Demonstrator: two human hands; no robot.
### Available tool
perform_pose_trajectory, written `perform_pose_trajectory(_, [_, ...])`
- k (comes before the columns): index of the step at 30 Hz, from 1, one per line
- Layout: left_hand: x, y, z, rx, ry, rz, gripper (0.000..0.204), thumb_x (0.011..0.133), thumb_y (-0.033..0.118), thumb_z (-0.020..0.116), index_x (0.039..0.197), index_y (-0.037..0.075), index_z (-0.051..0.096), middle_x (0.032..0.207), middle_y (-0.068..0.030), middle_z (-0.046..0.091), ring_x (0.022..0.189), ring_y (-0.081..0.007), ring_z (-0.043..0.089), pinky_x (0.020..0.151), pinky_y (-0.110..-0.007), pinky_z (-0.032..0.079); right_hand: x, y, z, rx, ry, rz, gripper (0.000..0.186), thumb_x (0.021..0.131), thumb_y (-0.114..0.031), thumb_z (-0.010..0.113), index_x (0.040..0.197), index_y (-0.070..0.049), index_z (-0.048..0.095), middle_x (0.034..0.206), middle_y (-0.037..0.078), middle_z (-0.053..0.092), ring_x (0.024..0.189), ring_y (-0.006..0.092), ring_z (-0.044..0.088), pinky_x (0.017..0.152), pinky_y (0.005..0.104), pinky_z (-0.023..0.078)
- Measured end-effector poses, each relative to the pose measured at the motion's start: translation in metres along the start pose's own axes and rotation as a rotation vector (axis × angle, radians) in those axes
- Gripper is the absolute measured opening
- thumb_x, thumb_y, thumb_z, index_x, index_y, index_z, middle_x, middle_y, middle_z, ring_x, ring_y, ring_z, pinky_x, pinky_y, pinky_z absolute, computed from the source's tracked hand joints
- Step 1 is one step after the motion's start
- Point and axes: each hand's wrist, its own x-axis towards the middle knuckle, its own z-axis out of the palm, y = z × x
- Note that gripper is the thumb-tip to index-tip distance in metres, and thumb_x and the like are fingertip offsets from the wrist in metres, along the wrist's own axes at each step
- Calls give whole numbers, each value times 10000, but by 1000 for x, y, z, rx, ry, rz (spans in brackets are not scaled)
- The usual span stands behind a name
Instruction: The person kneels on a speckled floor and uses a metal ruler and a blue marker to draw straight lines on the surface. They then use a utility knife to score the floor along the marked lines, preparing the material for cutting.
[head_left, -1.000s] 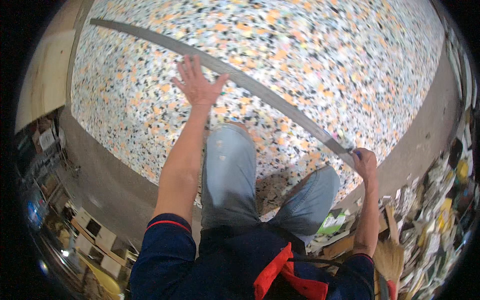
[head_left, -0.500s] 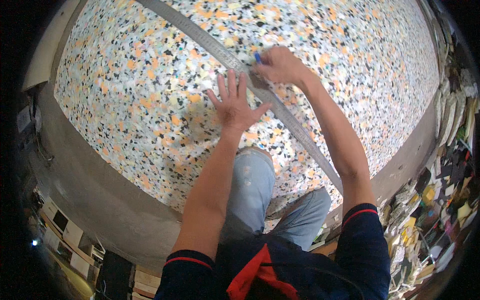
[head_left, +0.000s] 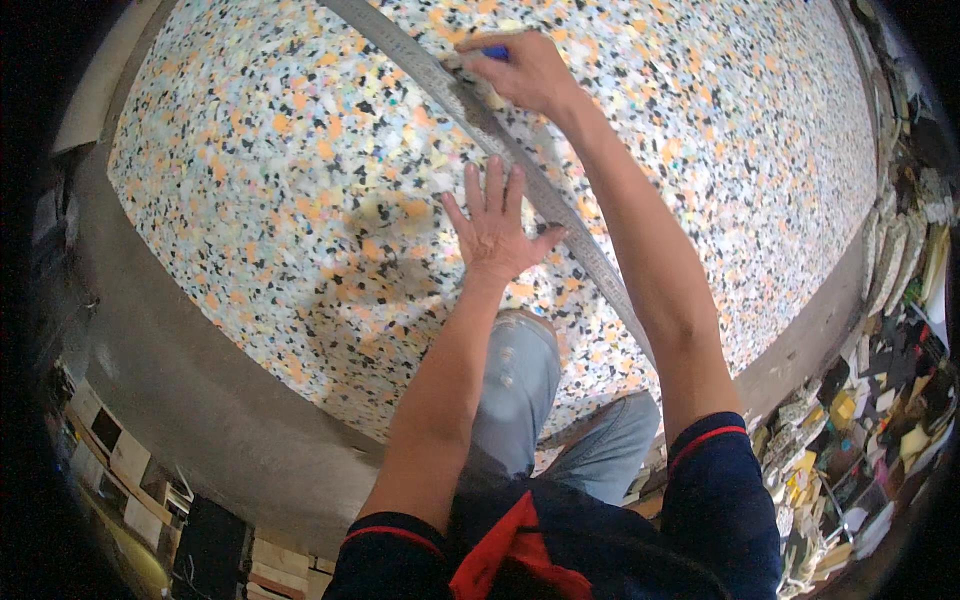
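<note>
A large speckled foam sheet (head_left: 260,190), white with orange and black flecks, spreads out before me. Across it, slanting from upper left to lower right, lies a long grey metal ruler (head_left: 590,245). My left hand (head_left: 495,238) presses flat with fingers spread, its fingertips and thumb reaching the ruler's near edge. Farther up, my right hand (head_left: 532,72) is closed on a blue pen-like thing (head_left: 496,52) at the ruler's far edge. Only its blue end shows; the fingers hide its tip.
My jeans-clad knee (head_left: 520,375) rests at the sheet's near part. A grey-brown border (head_left: 240,390) runs around the sheet. Heaped foam scraps (head_left: 850,410) lie at the right, and pale wooden pieces (head_left: 130,455) at the lower left.
My right hand has moved up and left along the ruler with the blue pen-like thing. My left hand stays spread at the ruler; the view has shifted slightly.
</note>
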Motion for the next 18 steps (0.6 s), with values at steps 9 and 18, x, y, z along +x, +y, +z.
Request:
perform_pose_trajectory(9, [1, 0, -7, 122, -42, -18, 1192, 754, 855, 627, 1625, 124, 270, 1703, -156, 157, 1568, -416, 63, 1180, -738, 10, -319, 19, -48, 373, 136, 727, 326, 971, -176, 694, 1271, -52, 724, 977, 66, 759, 805, 101, 646, 755, 278, 545])
perform_pose_trajectory(18, [5, -4, 8, 289, 124, 38, 1165, 762, 868, 601, 1620, 149, 278, 1702, -144, 166, 1568, -403, 82, 1187, -734, 56, -594, 55, -95, 452, 350, 1090, 315, 997, -190, 671, 1277, -53, 716, 918, 48, 727, 773, 103, 639, 733, 279, 564])
